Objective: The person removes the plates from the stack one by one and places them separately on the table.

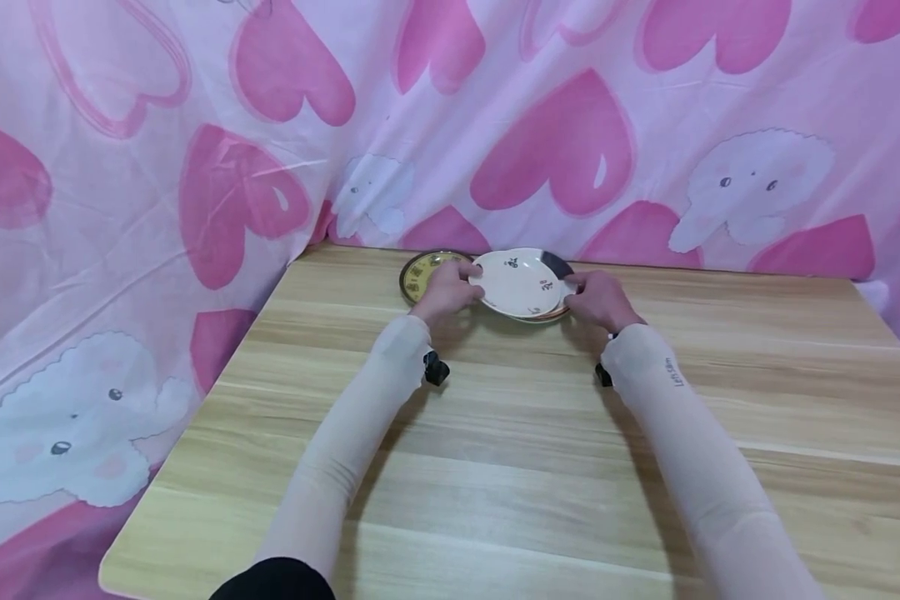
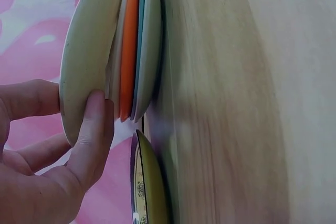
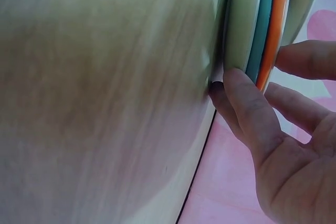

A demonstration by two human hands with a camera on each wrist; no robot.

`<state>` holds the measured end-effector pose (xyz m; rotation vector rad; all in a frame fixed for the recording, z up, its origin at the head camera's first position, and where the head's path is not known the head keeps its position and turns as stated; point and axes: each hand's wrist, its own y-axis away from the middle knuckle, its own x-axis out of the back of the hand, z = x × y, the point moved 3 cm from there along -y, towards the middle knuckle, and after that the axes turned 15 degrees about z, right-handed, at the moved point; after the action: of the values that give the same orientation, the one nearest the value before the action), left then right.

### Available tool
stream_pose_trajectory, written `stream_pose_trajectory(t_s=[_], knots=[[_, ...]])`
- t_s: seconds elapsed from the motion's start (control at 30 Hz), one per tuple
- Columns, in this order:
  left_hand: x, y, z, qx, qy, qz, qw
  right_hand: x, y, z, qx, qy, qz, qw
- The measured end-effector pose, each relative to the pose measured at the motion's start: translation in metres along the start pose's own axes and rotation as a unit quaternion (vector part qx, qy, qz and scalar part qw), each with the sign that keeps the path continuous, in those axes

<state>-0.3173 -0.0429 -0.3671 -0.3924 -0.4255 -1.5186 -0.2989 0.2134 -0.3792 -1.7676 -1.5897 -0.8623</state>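
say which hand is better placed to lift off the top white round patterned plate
Probably the left hand: it grips the raised rim of the white round patterned plate, while the right hand holds the lower stack of cream, teal and orange plates.

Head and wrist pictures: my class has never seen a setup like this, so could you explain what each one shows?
There is no machine here, only a person's bare left hand and right hand. The wide picture comes from a camera worn on the head, looking forward and down. The two close-ups come from wrist cameras, one per hand, so the wooden table appears turned on its side. On it sit a stack of plates, with orange and teal edges showing, and, beside that, a yellow patterned plate. The left hand pinches the rim of the white plate on top, which is lifted away from the plates below on that side. The right hand holds the stack's opposite edge.
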Motion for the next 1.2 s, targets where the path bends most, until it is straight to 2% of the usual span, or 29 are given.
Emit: stream_pose_trajectory(t_s=[0.2,0.43,0.6,0.8,0.97,1.2], knots=[[0.004,0.004,-0.002,-0.003,0.005,-0.019,0.9998,0.001,0.000,0.002,-0.001,0.004,-0.001,1.0000],[0.012,0.012,-0.006,-0.018,-0.013,-0.023,0.9995,0.001,0.000,0.004,0.004,-0.004,0.001,1.0000],[0.017,0.016,-0.010,-0.021,-0.004,-0.025,0.9994,0.001,-0.001,0.004,0.010,-0.004,0.008,0.9999],[0.025,0.022,-0.022,-0.018,0.008,-0.036,0.9991,0.000,0.001,0.003,0.010,-0.006,0.004,0.9999],[0.037,0.030,-0.035,0.002,0.014,-0.052,0.9986,-0.001,0.003,0.001,0.005,-0.015,0.003,0.9999],[0.066,0.041,-0.049,0.017,-0.014,-0.082,0.9964,0.001,0.004,0.001,0.014,-0.024,0.002,0.9996]])
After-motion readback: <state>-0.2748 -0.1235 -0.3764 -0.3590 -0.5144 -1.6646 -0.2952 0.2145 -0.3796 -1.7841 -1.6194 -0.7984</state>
